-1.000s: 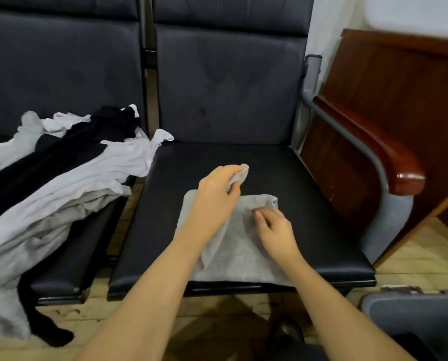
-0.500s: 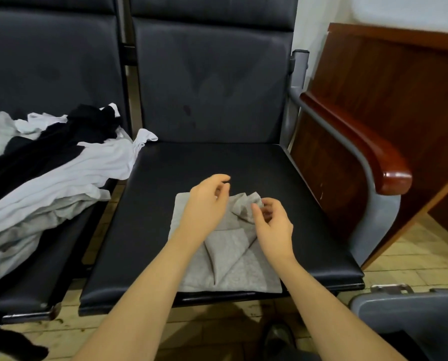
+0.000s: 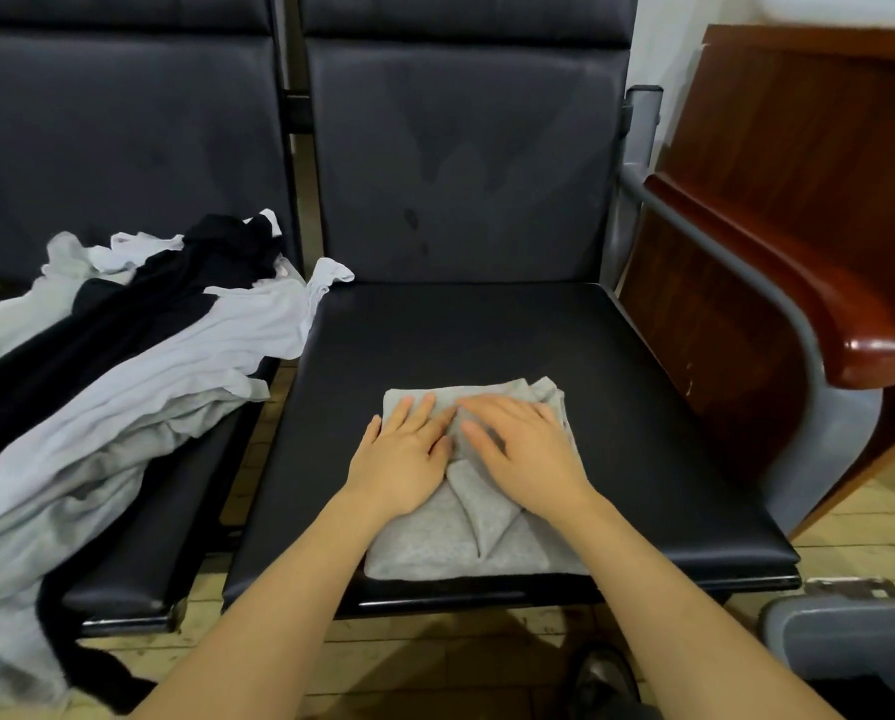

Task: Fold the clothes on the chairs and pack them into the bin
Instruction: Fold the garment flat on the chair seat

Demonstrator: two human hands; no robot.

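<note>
Grey knit, folded into a small flat packet, lies at the front edge of the right-hand chair seat [image 3: 513, 335], a little left of the middle, and this grey garment [image 3: 435, 548] is the piece now being worked. Both hands lie flat on its far half: the left hand [image 3: 403, 459] and the right hand [image 3: 525, 457] rest side by side, fingers straight and slightly spread, pressing the cloth down rather than pinching it. A tucked flap shows as a V-shaped crease between the wrists. The step in hand looks like smoothing the last fold. The next move probably calls for sliding the fingers under the packet's two side edges, lifting it level so the folds do not spring open, and carrying it to the grey bin [image 3: 850, 646], whose rim shows at the lower right, beyond the seat's front right corner. The pile of unfolded clothes [image 3: 138, 366], black, white and grey, drapes over the left-hand seat and its front edge, awaiting folding.
</note>
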